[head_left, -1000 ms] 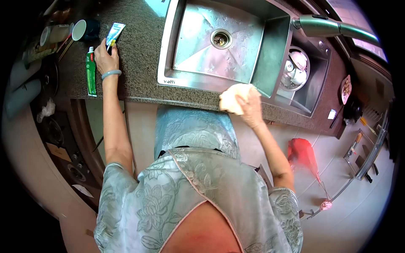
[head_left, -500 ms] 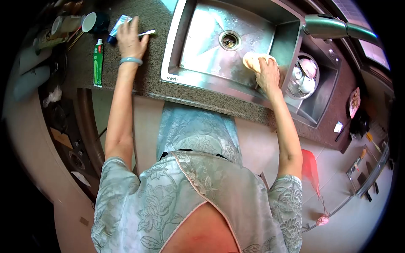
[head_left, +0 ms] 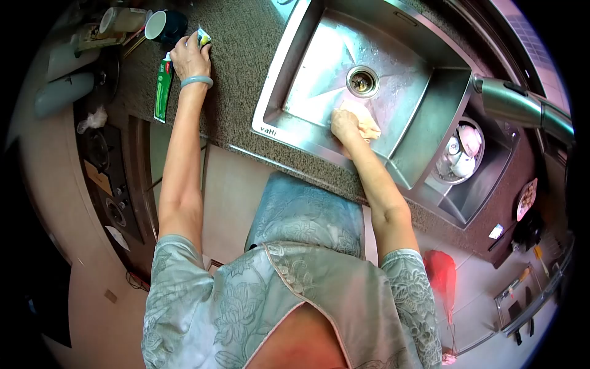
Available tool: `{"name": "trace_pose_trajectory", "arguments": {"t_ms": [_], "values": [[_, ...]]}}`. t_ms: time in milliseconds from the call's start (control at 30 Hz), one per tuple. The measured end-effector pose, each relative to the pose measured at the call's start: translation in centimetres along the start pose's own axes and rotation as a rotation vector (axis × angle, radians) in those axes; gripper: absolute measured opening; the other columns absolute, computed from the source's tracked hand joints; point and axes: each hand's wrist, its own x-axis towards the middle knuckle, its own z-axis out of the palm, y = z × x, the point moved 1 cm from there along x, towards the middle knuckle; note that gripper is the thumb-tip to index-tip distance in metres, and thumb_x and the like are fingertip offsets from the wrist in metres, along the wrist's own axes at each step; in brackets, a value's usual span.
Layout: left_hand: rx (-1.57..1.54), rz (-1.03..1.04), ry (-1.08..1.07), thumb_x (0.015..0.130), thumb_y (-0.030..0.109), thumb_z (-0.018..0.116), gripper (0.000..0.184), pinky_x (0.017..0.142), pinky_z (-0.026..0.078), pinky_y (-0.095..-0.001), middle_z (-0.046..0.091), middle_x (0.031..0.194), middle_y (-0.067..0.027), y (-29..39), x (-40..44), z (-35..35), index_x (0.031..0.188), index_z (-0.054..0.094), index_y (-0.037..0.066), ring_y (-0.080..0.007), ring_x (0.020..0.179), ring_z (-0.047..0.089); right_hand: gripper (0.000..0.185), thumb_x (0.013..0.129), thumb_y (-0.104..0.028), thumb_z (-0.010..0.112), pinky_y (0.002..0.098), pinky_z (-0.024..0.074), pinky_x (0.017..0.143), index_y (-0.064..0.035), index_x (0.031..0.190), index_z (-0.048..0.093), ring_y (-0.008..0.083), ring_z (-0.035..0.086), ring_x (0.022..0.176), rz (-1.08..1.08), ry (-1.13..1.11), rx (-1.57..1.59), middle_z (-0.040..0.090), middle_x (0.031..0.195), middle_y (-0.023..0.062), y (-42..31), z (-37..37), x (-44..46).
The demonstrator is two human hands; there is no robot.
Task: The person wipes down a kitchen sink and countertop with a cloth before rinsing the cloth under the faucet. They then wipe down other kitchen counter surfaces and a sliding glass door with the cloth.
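My left hand [head_left: 192, 60] is closed around a small white and blue tube [head_left: 204, 37] on the counter, and its fingers cover most of the tube. Just left of that hand lies a green tube [head_left: 163, 87] with a red patch. A dark cup [head_left: 175, 27] with a white inside lies on its side above it. Inside the large sink [head_left: 402, 144], my right hand [head_left: 345, 125] grips a pale yellow cloth [head_left: 367, 123] against the bottom, below the drain.
Dishes fill a bowl [head_left: 464, 154] in the smaller basin at the right, beside the faucet [head_left: 522, 104]. A plate of food [head_left: 527, 200] stands on the right counter. Jars [head_left: 126, 20] are at the upper left, a stove [head_left: 107, 178] at the left.
My right hand has carried the cloth from the counter's front edge into the sink and down to its bottom. My left hand opened over the small tube, then closed. The view has turned.
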Motion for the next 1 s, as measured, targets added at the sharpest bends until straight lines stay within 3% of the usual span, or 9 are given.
{"name": "trace_pose_trajectory", "arguments": {"t_ms": [167, 233, 300, 367, 467, 633, 733, 833, 1000], "values": [[-0.255, 0.215, 0.101, 0.080, 0.024, 0.074, 0.053, 0.100, 0.041, -0.0463, 0.052, 0.128, -0.0194, 3.4, 1.0, 0.0, 0.127, 0.056, 0.008, -0.0403, 0.118, 0.047, 0.020, 0.084, -0.009, 0.057, 0.0411, 0.0561, 0.068, 0.0009, 0.100, 0.061, 0.0315, 0.071, 0.079, -0.073, 0.270, 0.166, 0.069, 0.083, 0.0207, 0.1, -0.7, 5.8], [-0.310, 0.264, -0.054, 0.086, 0.038, 0.067, 0.062, 0.110, 0.033, -0.0477, 0.041, 0.143, -0.0201, 6.5, 1.0, 0.0, 0.137, 0.047, 0.009, -0.0420, 0.134, 0.033, 0.017, 0.083, -0.004, 0.058, 0.0363, 0.0553, 0.058, -0.0006, 0.100, 0.060, 0.0242, 0.069, 0.067, 0.019, -0.030, 0.905, 0.068, 0.078, 0.0170, 0.2, -4.5, 7.2], [-0.210, 0.251, -0.200, 0.089, 0.055, 0.056, 0.074, 0.117, 0.021, -0.0484, 0.027, 0.154, -0.0173, 8.6, 0.8, 0.9, 0.144, 0.038, 0.010, -0.0410, 0.142, 0.020, 0.018, 0.083, 0.001, 0.056, 0.0321, 0.0519, 0.049, -0.0022, 0.102, 0.058, 0.0180, 0.066, 0.057, 0.056, 0.063, 1.199, 0.066, 0.075, 0.0140, 1.3, -9.1, 8.1], [-0.272, 0.192, -0.276, 0.090, 0.061, 0.048, 0.079, 0.118, 0.014, -0.0519, 0.022, 0.157, -0.0156, 9.3, 0.6, 2.4, 0.148, 0.032, 0.011, -0.0404, 0.144, 0.015, 0.026, 0.083, -0.007, 0.058, 0.0348, 0.0548, 0.061, -0.0026, 0.108, 0.057, 0.0211, 0.069, 0.071, -0.015, 0.201, 1.307, 0.068, 0.083, 0.0147, 3.4, -13.0, 9.6], [-0.232, 0.188, -0.289, 0.090, 0.059, 0.047, 0.079, 0.117, 0.014, -0.0535, 0.022, 0.157, -0.0158, 9.5, 0.5, 2.5, 0.149, 0.030, 0.010, -0.0417, 0.144, 0.014, 0.043, 0.081, -0.021, 0.059, 0.0388, 0.0485, 0.092, -0.0063, 0.121, 0.055, 0.0340, 0.063, 0.104, 0.030, 0.647, 0.710, 0.066, 0.106, 0.0187, 5.4, -19.1, 10.2], [-0.201, 0.187, -0.314, 0.090, 0.050, 0.052, 0.076, 0.114, 0.017, -0.0562, 0.023, 0.155, -0.0180, 10.3, 0.8, 1.2, 0.148, 0.030, 0.006, -0.0435, 0.142, 0.019, 0.051, 0.084, -0.028, 0.051, 0.0521, 0.0513, 0.084, -0.0032, 0.128, 0.049, 0.0515, 0.060, 0.096, 0.155, 0.893, 0.653, 0.060, 0.108, 0.0339, 5.0, -18.9, 15.7], [-0.204, 0.169, -0.347, 0.089, 0.048, 0.053, 0.077, 0.115, 0.015, -0.0557, 0.022, 0.156, -0.0179, 10.5, 1.0, 1.0, 0.149, 0.029, 0.006, -0.0425, 0.143, 0.016, 0.056, 0.080, -0.039, 0.059, 0.0509, 0.0471, 0.090, -0.0083, 0.127, 0.051, 0.0453, 0.053, 0.108, 0.192, 0.906, 0.128, 0.056, 0.114, 0.0277, 1.2, -17.7, 16.6], [-0.194, 0.165, -0.352, 0.088, 0.049, 0.053, 0.078, 0.115, 0.014, -0.0555, 0.021, 0.156, -0.0176, 10.5, 1.1, 1.0, 0.149, 0.028, 0.007, -0.0420, 0.143, 0.016, 0.064, 0.073, -0.035, 0.073, 0.0460, 0.0416, 0.097, -0.0071, 0.125, 0.050, 0.0392, 0.046, 0.117, -0.030, 0.859, 0.355, 0.048, 0.123, 0.0256, -1.1, -15.4, 17.3], [-0.200, 0.176, -0.340, 0.089, 0.049, 0.052, 0.077, 0.115, 0.015, -0.0552, 0.021, 0.156, -0.0173, 10.5, 1.0, 1.1, 0.149, 0.029, 0.007, -0.0422, 0.143, 0.017, 0.036, 0.076, -0.018, 0.070, 0.0496, 0.0437, 0.085, -0.0049, 0.105, 0.052, 0.0411, 0.054, 0.099, -0.152, 0.782, 0.568, 0.057, 0.103, 0.0222, -4.6, -11.7, 13.9]]}}
